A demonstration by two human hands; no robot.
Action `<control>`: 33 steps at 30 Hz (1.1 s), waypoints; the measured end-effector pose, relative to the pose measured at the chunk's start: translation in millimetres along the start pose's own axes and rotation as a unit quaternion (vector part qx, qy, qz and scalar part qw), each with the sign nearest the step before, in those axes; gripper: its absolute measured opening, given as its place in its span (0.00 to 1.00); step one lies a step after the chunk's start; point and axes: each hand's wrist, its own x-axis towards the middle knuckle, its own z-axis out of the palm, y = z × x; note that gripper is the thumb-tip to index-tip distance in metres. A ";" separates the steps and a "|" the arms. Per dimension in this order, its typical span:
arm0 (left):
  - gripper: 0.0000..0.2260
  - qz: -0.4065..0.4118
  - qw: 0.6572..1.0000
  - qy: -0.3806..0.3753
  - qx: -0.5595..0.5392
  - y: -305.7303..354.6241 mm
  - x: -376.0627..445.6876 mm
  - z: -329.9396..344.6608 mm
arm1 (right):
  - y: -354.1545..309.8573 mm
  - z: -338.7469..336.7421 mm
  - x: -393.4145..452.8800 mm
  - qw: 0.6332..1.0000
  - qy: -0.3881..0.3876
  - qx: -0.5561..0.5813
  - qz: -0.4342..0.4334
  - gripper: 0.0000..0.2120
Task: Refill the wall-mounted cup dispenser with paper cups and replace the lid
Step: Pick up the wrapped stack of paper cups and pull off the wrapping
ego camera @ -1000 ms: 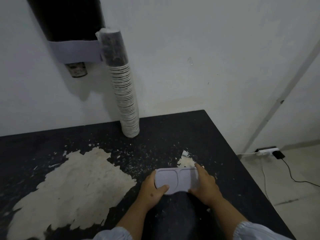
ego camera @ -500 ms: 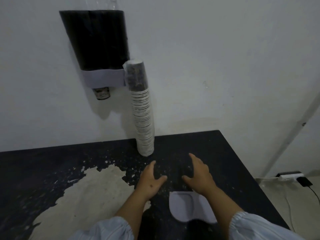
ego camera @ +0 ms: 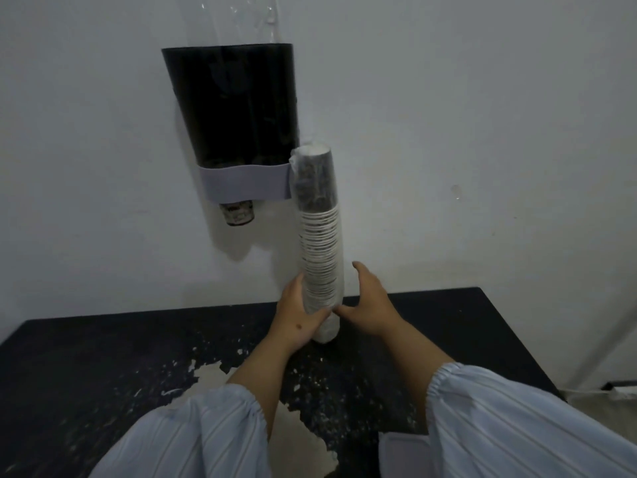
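A tall stack of paper cups in a clear plastic sleeve stands on the black table against the wall, leaning beside the dispenser. My left hand wraps the lower part of the stack. My right hand is spread open just to the right of the stack, thumb near its base. The dark wall-mounted cup dispenser has a grey band at its bottom, an open top, and one cup poking out below. The grey lid lies on the table near me, mostly hidden under my right sleeve.
The black table has a large patch of peeled pale surface in front of me. Its right edge drops to the floor, where a power strip and cable lie. The white wall is directly behind the stack.
Both hands let go of the lid, left it on the table, and reached forward to the cup stack; the left hand has closed around it. The view tilted up.
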 end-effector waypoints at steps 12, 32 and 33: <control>0.32 0.003 0.994 -0.068 -0.087 -29.1 39.8 -5.7 | 3.1 43.2 48.1 0.987 0.023 0.145 -0.065 0.41; 0.38 0.003 0.990 -0.099 -0.103 -21.3 14.3 -8.0 | 14.4 44.5 24.0 0.974 0.000 0.215 -0.075 0.33; 0.37 -0.006 0.991 -0.100 -0.093 -19.3 9.8 -9.2 | 14.4 42.9 19.0 0.972 -0.009 0.222 -0.072 0.33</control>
